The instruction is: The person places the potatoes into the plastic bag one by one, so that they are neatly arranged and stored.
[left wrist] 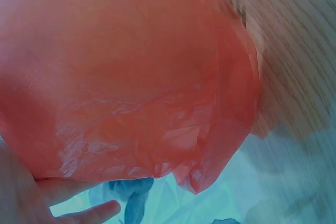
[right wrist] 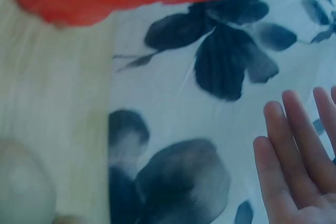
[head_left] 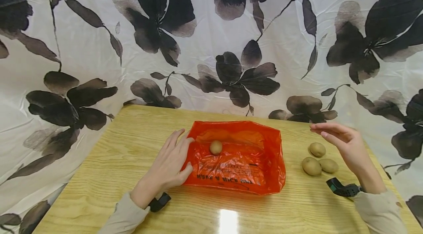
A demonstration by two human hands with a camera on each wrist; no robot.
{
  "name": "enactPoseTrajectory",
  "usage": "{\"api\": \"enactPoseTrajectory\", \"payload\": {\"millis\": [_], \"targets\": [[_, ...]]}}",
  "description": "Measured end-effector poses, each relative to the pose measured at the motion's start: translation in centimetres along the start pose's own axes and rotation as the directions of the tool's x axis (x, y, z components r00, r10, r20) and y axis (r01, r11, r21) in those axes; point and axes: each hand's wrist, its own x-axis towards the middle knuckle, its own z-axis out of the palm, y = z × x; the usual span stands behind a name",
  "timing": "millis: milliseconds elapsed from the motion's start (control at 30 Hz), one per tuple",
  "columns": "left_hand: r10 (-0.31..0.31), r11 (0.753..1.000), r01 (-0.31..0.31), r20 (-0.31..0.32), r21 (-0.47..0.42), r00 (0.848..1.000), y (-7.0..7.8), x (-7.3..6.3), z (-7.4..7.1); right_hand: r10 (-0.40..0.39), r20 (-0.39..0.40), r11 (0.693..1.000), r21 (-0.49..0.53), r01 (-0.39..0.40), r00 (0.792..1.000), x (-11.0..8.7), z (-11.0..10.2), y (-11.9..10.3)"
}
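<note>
A red plastic bag (head_left: pixel 231 186) lies with its wide mouth upward, and one potato (head_left: pixel 216 147) sits inside it. My left hand (head_left: pixel 170 160) is at the bag's left side, fingers spread and fairly straight along its edge. In the left wrist view, the red bag (left wrist: pixel 142 77) fills most of the picture beside those fingers. Right of the bag, my right hand (head_left: pixel 347 146) is raised near three potatoes (head_left: pixel 311 166), its fingers extended and holding nothing. The right wrist view shows the straight fingers (right wrist: pixel 299 150) apart from a blurred potato (right wrist: pixel 23 187).
A light wooden table (head_left: pixel 109 175) lies under everything. Behind it hangs a white cloth (head_left: pixel 205 36) with dark flowers, meeting the table's far edge. Each wrist wears a black camera mount, such as the right one (head_left: pixel 343 188).
</note>
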Motion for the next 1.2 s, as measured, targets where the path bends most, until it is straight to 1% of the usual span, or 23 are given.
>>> {"api": "enactPoseTrajectory", "payload": {"millis": [133, 267, 367, 500, 567, 667, 733, 800, 867, 933, 1067, 1167, 1200], "targets": [[0.003, 1.0, -0.003, -0.005, 0.0, 1.0, 0.0, 0.0, 0.0, 0.007, 0.08, 1.0, -0.024, -0.005, 0.997, -0.9, -0.8, 1.0], [0.006, 1.0, -0.006, -0.006, 0.005, 1.0, 0.0, 0.1, 0.0, 0.018, 0.159, 0.999, -0.042, -0.012, 0.987, -1.8, -1.5, 2.1], [0.007, 1.0, -0.007, -0.005, 0.008, 1.0, 0.0, 0.1, 0.0, 0.032, 0.218, 0.997, -0.081, -0.015, 0.975, -2.3, -2.0, 2.9], [0.005, 1.0, -0.005, -0.003, 0.009, 1.0, 0.0, 0.1, -0.1, 0.055, 0.296, 0.985, -0.175, -0.003, 0.954, -3.0, -2.6, 4.0], [0.002, 1.0, -0.002, -0.001, 0.009, 1.0, 0.0, 0.1, -0.2, 0.071, 0.319, 0.978, -0.211, -0.002, 0.945, -3.3, -2.8, 4.5], [-0.003, 1.0, 0.003, 0.003, 0.009, 1.0, 0.0, 0.1, -0.2, 0.053, 0.358, 0.967, -0.252, 0.042, 0.932, -3.7, -2.8, 5.2], [-0.005, 1.0, 0.005, 0.005, 0.008, 1.0, 0.0, 0.0, -0.2, 0.046, 0.358, 0.946, -0.315, 0.075, 0.932, -3.9, -2.6, 5.6], [-0.007, 1.0, 0.007, 0.005, 0.006, 1.0, 0.0, 0.0, -0.1, 0.032, 0.362, 0.918, -0.379, 0.116, 0.932, -4.2, -2.4, 5.9], [-0.007, 1.0, 0.007, 0.004, 0.005, 1.0, 0.0, 0.0, -0.2, 0.03, 0.36, 0.889, -0.436, 0.14, 0.932, -4.4, -2.1, 6.1], [-0.005, 1.0, 0.005, 0.003, 0.006, 1.0, 0.0, 0.0, -0.2, 0.029, 0.363, 0.872, -0.465, 0.155, 0.931, -4.6, -1.9, 6.3], [-0.002, 1.0, 0.002, 0.003, 0.007, 1.0, -0.1, 0.0, -0.2, 0.024, 0.377, 0.857, -0.484, 0.175, 0.926, -4.8, -1.6, 6.7], [-0.001, 1.0, 0.001, 0.003, 0.006, 1.0, -0.1, 0.1, -0.2, 0.045, 0.378, 0.869, -0.472, 0.15, 0.925, -4.9, -1.4, 6.8], [-0.001, 1.0, 0.001, 0.003, 0.006, 1.0, 0.0, 0.1, -0.2, 0.046, 0.38, 0.868, -0.473, 0.151, 0.924, -5.0, -1.3, 6.9]]}}
